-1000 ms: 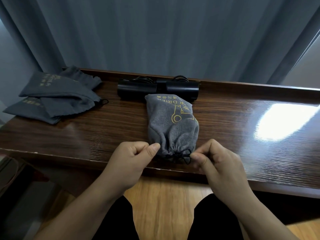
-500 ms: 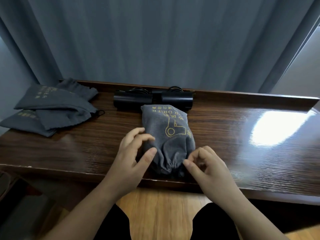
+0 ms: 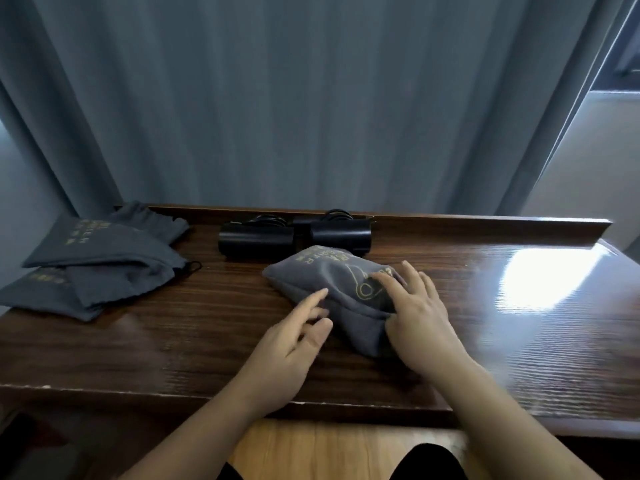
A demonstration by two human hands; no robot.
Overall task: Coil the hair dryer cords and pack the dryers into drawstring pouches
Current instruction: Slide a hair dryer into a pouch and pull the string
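Note:
A filled grey drawstring pouch (image 3: 322, 282) with gold print lies slanted on the wooden table (image 3: 173, 341), its bottom end toward the far left. My right hand (image 3: 415, 306) lies flat over its near right end, fingers spread on the cloth and hiding the cinched mouth. My left hand (image 3: 294, 334) is beside the pouch's left flank with relaxed fingers, the index finger touching the fabric. Two black hair dryers (image 3: 294, 237) with coiled cords lie side by side at the back, just behind the pouch.
Several empty grey pouches (image 3: 97, 268) are piled at the table's back left corner. A raised wooden lip (image 3: 485, 226) runs along the table's far edge before a grey curtain (image 3: 311, 98). Glare marks the right part of the table.
The pouch has turned from pointing away from me to lying slanted, and sits farther back. Both hands let go of the drawstring; my right hand now covers the pouch's near end.

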